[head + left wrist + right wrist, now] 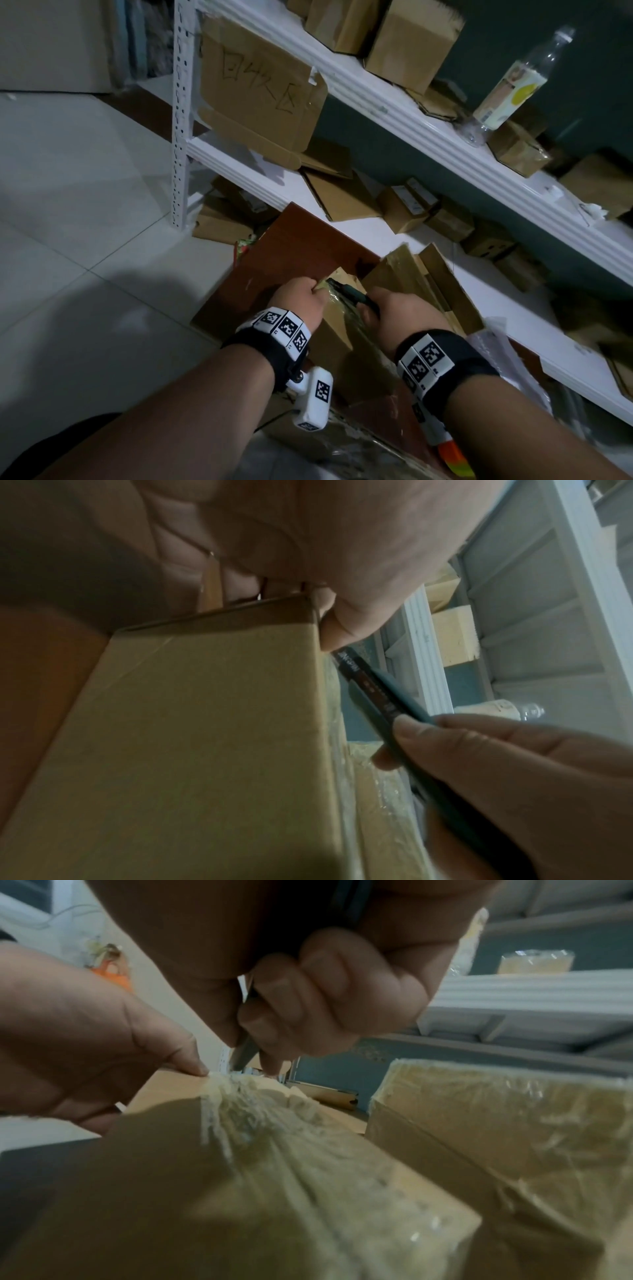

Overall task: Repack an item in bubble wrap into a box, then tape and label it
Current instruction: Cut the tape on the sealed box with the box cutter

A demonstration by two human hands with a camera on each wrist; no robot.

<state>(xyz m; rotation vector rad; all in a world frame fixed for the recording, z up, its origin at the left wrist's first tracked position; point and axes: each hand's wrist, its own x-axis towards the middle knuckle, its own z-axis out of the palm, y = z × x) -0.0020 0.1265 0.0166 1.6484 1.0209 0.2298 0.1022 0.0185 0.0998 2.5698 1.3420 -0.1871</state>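
Note:
A brown cardboard box (334, 334) wrapped in clear tape stands on a reddish-brown table (301, 246). My left hand (301, 298) grips the box's far top corner (308, 607), its thumb (192, 1064) pinching bunched-up tape (240, 1096) there. My right hand (394, 308) holds a dark utility knife (373, 693) in a fist, and the knife's tip (334, 282) points at that same taped corner. The blade itself is too small to make out.
A second taped box (421, 274) with open flaps stands just right of the first. White metal shelves (445, 154) behind hold several cardboard boxes and a plastic bottle (510, 85). Grey tiled floor (85, 205) lies to the left.

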